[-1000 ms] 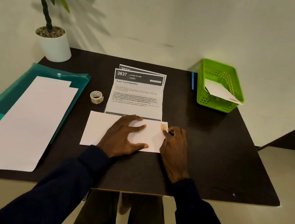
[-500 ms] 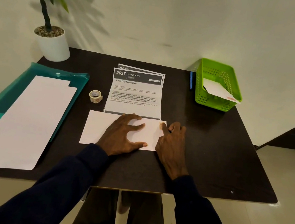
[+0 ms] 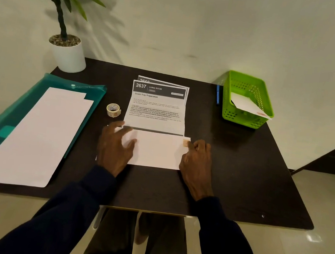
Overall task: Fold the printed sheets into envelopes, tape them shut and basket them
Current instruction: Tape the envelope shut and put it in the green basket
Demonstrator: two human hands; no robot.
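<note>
Head view. The folded envelope (image 3: 155, 149) lies flat on the desk (image 3: 241, 174), its left end hidden under the left hand (image 3: 115, 145) and its printed sheet (image 3: 157, 108) fine print illegible. Both hands rest flat and grip nothing; the right hand (image 3: 197, 162) presses the tape piece (image 3: 185, 142). Since the earlier frame the left hand has slid leftward. A sealed envelope leans in the basket (image 3: 245, 119).
</note>
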